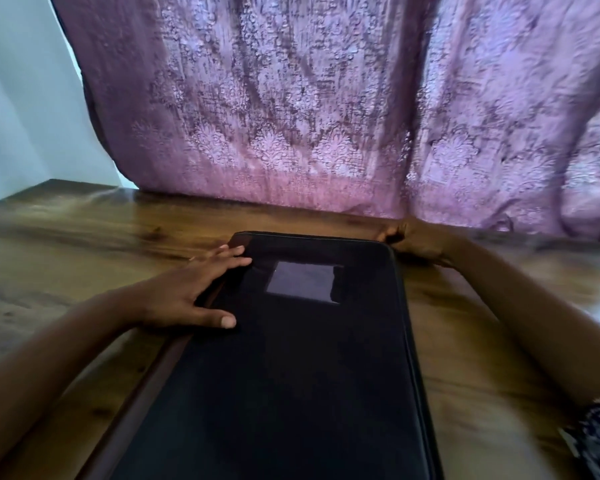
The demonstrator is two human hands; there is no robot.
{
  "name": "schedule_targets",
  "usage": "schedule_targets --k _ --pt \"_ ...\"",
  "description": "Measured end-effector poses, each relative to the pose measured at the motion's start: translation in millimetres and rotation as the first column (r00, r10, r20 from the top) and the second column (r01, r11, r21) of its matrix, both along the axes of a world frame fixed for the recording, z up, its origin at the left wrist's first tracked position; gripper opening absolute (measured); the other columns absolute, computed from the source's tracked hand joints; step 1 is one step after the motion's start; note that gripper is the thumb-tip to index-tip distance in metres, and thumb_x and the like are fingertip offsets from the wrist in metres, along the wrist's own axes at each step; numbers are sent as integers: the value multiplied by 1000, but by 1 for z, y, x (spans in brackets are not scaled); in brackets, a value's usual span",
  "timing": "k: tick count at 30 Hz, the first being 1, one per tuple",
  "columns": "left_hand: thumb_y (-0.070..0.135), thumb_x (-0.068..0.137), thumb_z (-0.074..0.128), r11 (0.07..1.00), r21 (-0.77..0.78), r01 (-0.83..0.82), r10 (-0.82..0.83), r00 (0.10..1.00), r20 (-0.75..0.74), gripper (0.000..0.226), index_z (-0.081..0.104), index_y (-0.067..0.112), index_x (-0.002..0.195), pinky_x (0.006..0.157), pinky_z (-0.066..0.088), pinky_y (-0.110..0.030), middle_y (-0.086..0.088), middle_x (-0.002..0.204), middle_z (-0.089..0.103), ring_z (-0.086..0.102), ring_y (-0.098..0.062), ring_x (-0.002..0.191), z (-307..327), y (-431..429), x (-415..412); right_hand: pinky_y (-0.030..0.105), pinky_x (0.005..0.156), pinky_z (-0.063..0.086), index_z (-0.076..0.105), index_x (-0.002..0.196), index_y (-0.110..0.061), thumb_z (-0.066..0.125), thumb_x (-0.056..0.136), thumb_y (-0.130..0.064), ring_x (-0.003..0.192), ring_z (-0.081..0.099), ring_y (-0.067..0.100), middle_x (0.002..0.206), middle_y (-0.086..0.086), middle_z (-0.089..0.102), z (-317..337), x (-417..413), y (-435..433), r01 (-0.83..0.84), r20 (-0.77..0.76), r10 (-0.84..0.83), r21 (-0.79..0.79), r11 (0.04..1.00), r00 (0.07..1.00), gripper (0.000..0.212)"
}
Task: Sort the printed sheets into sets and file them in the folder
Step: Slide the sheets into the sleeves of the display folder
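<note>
While the folder lies shut: the job looks to be right at the start, at the step of getting the folder open.
Folder: a big black folder [291,358] lies flat on the wooden table [66,237], right in front of the person, cover down.
Little window: a clear pocket [303,282] sits on the cover, near the far end.
Left hand: the left hand [191,292] lies flat on the left edge of the folder, fingers straight, thumb on the cover. It presses down and grabs nothing.
Right hand: the right hand [413,242] is at the far right corner of the folder, fingers curled round that corner. It may be pinching a zip tab, but it is too dark to tell.
Sheets: no printed sheets show anywhere.
Behind: a purple curtain [291,116] hangs at the back of the table.
Next move: I think the right hand must work that corner open, with the left hand pressing so the folder does not slide. Then the cover can lift.
</note>
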State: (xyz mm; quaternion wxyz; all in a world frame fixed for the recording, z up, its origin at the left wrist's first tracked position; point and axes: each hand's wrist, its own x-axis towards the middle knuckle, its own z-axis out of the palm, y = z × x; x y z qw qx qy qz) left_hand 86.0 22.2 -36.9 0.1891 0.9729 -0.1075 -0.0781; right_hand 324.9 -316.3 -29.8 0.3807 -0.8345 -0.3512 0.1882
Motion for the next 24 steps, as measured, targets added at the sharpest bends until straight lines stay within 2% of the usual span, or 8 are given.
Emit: schedule_targets --k 5,8,11,15,18,21,23,24 --pt "101 54 32 994 71 -82 80 996 39 113 8 42 148 122 3 -39 14 160 -4 -14 0 145 -2 -12 -3 29 66 44 63 64 -17 60 83 11 61 55 7 68 0 62 -25 -42 -7 327 79 -353 231 916 932 33" --pt "105 49 20 979 119 -163 157 986 58 125 9 35 152 121 6 -44 10 162 -3 -10 -6 147 -4 -24 -6 30 74 50 67 71 -18 63 81 4 76 61 14 83 -1 67 -38 -55 -13 445 152 -475 196 874 867 25" --pt "106 39 8 942 190 -278 273 961 51 137 6 31 154 120 5 -47 6 162 -4 -7 -12 148 -2 -41 -10 29 89 51 74 86 -11 66 81 1 97 64 18 107 -1 69 -39 -69 -23 426 164 -452 172 888 877 15" --pt "99 44 7 879 213 -426 416 905 90 132 8 26 154 119 6 -48 -1 163 0 0 -21 149 -1 -67 -15 -5 77 35 71 92 10 59 83 15 113 49 11 131 4 51 -19 -99 -52 250 149 -277 174 952 949 15" --pt "99 56 10 841 215 -496 485 868 103 126 10 21 154 119 8 -49 -7 162 3 2 -26 149 -1 -81 -20 -3 80 35 71 77 -4 58 83 16 120 45 10 141 2 43 -9 -105 -86 119 70 -125 79 990 990 25" --pt "91 58 10 805 223 -550 542 834 100 121 11 18 154 119 10 -50 -12 161 6 4 -31 148 0 -94 -26 -4 83 34 70 97 5 57 85 16 127 42 13 137 -1 44 -8 -109 -108 108 85 -112 43 993 990 22" --pt "93 58 6 825 281 -490 463 872 160 119 15 22 153 119 10 -50 -11 161 9 4 -30 148 8 -91 -28 -3 84 35 70 88 -1 57 83 19 127 41 12 140 3 43 -8 -110 -111 131 92 -135 58 990 986 25" --pt "96 59 3 881 308 -360 305 929 211 113 14 32 152 119 8 -51 -6 162 7 1 -26 149 11 -87 -27 -2 84 35 70 80 -6 57 82 20 126 41 11 140 4 42 -6 -111 -111 122 100 -126 45 991 987 28"
